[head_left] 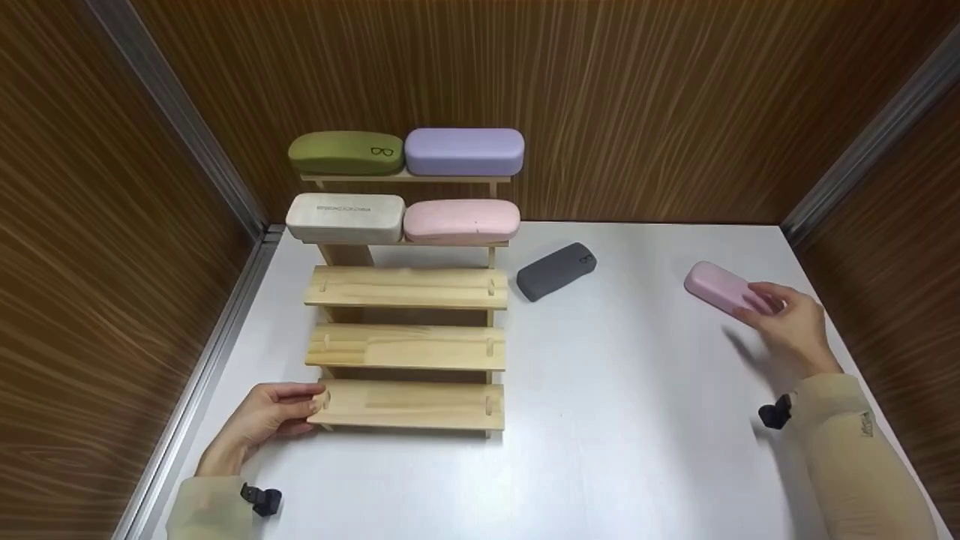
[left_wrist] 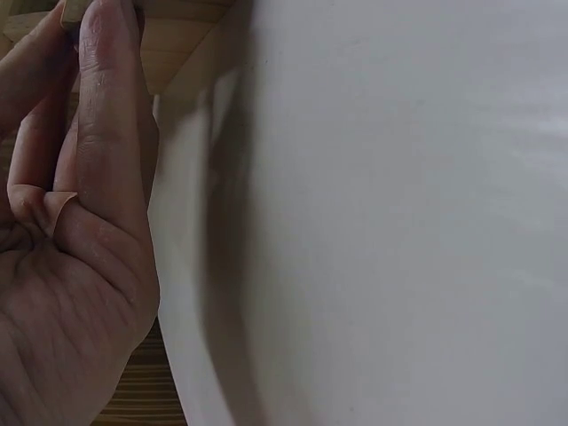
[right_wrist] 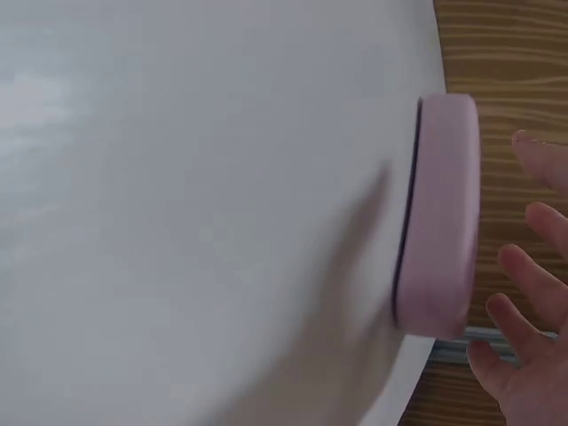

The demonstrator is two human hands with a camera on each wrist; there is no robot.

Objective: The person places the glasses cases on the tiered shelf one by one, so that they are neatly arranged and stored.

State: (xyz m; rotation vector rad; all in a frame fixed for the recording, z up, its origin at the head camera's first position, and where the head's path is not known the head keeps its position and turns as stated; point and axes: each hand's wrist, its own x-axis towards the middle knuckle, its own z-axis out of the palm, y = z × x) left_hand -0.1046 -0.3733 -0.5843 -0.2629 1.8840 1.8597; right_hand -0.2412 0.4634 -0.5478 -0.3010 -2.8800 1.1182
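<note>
At the left end of the lowest shelf, my left hand (head_left: pixel 270 411) pinches the board of a stepped wooden rack (head_left: pixel 420 405). The left wrist view shows the thumb and fingers (left_wrist: pixel 111 106) meeting at the wood. My right hand (head_left: pixel 795 326) is over the near end of a mauve-pink glasses case (head_left: pixel 716 285) lying on the table at the right. In the right wrist view its fingers are spread beside the case (right_wrist: pixel 439 213), with a gap between. A dark grey glasses case (head_left: pixel 556 271) lies slanted just right of the rack.
Green (head_left: pixel 341 152) and lavender (head_left: pixel 465 152) cases stand on the rack's top shelf. White (head_left: pixel 346 217) and light pink (head_left: pixel 461 220) cases occupy the second. Wood-grain panels (head_left: pixel 600 112) surround the white table (head_left: pixel 600 420) at the back and sides.
</note>
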